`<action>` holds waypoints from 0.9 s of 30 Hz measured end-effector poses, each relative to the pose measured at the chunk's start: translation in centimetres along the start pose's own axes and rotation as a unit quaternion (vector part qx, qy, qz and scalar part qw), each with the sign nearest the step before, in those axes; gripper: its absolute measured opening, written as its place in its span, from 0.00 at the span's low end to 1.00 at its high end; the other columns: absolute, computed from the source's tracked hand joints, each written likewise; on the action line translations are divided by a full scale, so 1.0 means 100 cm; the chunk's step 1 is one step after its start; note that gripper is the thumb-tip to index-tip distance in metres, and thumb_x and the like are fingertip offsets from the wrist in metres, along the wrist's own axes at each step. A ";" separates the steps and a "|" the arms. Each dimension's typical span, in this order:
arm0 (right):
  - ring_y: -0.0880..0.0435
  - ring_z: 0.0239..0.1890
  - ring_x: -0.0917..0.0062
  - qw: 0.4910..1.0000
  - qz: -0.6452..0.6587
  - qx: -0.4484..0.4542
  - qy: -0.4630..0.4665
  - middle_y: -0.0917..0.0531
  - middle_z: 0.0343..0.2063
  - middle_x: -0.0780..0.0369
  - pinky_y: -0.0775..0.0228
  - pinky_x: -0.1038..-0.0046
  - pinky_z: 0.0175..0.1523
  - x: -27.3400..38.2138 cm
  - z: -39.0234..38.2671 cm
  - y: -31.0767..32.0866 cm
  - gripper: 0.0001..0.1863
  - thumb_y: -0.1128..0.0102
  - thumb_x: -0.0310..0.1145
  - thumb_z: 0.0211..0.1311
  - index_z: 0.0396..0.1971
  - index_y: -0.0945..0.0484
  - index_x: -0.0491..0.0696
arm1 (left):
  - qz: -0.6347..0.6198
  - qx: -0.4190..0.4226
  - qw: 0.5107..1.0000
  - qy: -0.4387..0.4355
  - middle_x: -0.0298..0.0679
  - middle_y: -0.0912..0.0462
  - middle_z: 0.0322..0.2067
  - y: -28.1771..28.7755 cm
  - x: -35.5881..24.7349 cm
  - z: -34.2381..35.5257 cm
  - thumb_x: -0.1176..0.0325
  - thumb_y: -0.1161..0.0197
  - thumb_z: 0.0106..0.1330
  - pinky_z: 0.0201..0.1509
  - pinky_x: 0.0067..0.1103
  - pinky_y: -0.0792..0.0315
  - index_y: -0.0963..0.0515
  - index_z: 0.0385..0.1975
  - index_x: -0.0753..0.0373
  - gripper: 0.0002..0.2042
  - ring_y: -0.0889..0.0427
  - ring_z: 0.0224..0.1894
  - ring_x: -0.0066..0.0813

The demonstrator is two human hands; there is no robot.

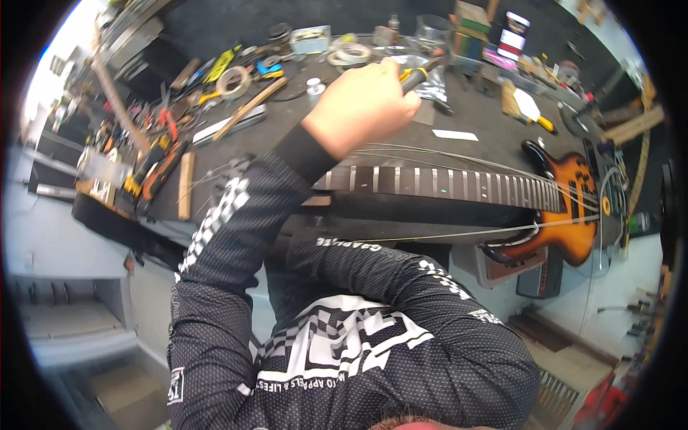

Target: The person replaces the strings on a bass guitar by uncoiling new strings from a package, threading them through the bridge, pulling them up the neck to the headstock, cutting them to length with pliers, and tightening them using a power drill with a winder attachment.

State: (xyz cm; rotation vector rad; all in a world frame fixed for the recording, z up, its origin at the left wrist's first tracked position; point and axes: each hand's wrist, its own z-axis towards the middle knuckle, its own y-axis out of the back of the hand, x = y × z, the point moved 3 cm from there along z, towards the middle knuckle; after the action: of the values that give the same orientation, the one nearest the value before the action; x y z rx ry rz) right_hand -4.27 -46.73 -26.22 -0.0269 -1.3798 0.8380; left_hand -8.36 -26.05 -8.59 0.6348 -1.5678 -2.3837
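Observation:
My left hand (369, 100) reaches over the far middle of the bench, its fingers closed round a tool with a black-and-yellow handle (414, 79). What kind of tool it is cannot be made out. My right forearm (373, 265) lies across my front, and its hand is hidden behind my left sleeve. A sunburst electric bass guitar (573, 233) lies across the bench, its body at the right and its dark fretted neck (437, 183) running left under my left arm. Loose strings (494, 166) bow away from the neck.
Masking tape rolls (233, 82), a wooden stick (251, 107) and a small white bottle (315, 87) lie left of my hand. A brush (527, 106) lies at the far right, near an upright phone (513, 36). Pliers and other hand tools (161, 168) crowd the left end.

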 end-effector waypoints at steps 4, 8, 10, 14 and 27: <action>0.21 0.38 0.86 0.999 -0.024 -0.009 -0.024 0.15 0.40 0.67 0.28 0.79 0.42 -0.003 0.007 -0.012 0.11 0.36 0.31 0.78 0.54 0.20 0.46 | -0.293 -0.128 0.941 0.109 0.45 0.15 0.43 0.104 -0.001 -0.162 0.65 0.30 0.74 0.53 0.31 0.22 0.19 0.51 0.66 0.13 0.14 0.44 0.44; 0.22 0.36 0.87 0.998 0.011 -0.034 -0.059 0.15 0.40 0.67 0.29 0.81 0.40 -0.007 0.010 -0.019 0.10 0.37 0.31 0.79 0.54 0.21 0.47 | -0.353 -0.255 0.827 0.355 0.39 0.12 0.44 0.095 0.018 -0.333 0.67 0.37 0.81 0.54 0.23 0.24 0.18 0.54 0.71 0.13 0.17 0.45 0.22; 0.28 0.26 0.92 0.990 0.050 -0.081 -0.099 0.15 0.38 0.67 0.37 0.82 0.29 -0.008 0.010 -0.019 0.09 0.36 0.33 0.78 0.51 0.20 0.48 | -0.379 -0.248 0.787 0.419 0.37 0.11 0.44 0.084 0.020 -0.378 0.68 0.41 0.84 0.48 0.22 0.23 0.20 0.58 0.68 0.12 0.17 0.41 0.20; 0.29 0.26 0.90 0.989 0.097 -0.057 -0.094 0.14 0.40 0.65 0.35 0.84 0.30 0.030 0.005 -0.044 0.06 0.39 0.32 0.82 0.49 0.21 0.47 | -0.444 -0.254 0.703 0.493 0.38 0.12 0.44 0.060 0.016 -0.422 0.68 0.42 0.85 0.41 0.18 0.25 0.23 0.63 0.67 0.14 0.20 0.35 0.16; 0.20 0.41 0.86 0.995 0.041 -0.043 -0.081 0.17 0.47 0.65 0.19 0.78 0.48 0.043 -0.001 -0.071 0.07 0.38 0.32 0.83 0.52 0.21 0.47 | -0.493 -0.265 0.672 0.485 0.38 0.11 0.46 0.060 0.037 -0.428 0.65 0.42 0.85 0.42 0.21 0.18 0.27 0.65 0.69 0.17 0.14 0.35 0.22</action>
State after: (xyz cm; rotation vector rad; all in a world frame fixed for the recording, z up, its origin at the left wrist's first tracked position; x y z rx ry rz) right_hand -0.76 -49.49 -19.22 -0.0849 -1.5770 0.8632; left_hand 8.04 -64.95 -18.41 2.4424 0.0513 -2.0076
